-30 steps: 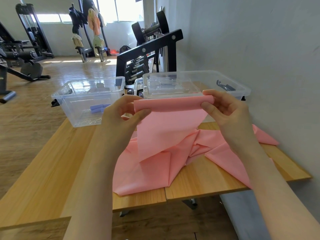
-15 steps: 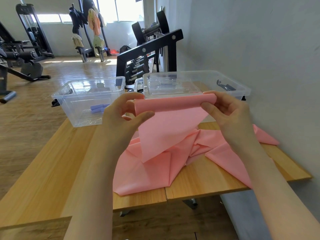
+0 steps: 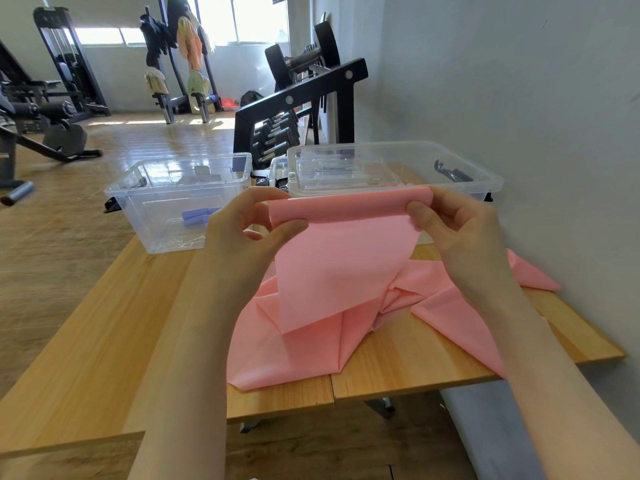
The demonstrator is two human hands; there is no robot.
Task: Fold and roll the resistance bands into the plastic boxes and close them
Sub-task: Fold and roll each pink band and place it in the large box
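Pink band (image 3: 343, 265) half-rolled, L hand (image 3: 242, 226) & R hand (image 3: 450, 226) fingers curled, pinching roll ends above table (image 3: 104, 334).

left hand (image 3: 242, 233) raised, right hand (image 3: 460, 233) pinching

On my feed the body amounts to two arms and nothing more. The bare left hand (image 3: 242, 233) and the bare right hand (image 3: 457, 230) are both uncovered to the fingertips, with the skin plain and unmarked wherever I can see it. The fingers are slim and fairly long, and the thumbs are the parts that show most fully. The bare left forearm (image 3: 194, 358) and the bare right forearm (image 3: 554, 358) are slender and smooth, uncovered all the way down to the lower edge of the picture. The wide lens makes them look broader there.
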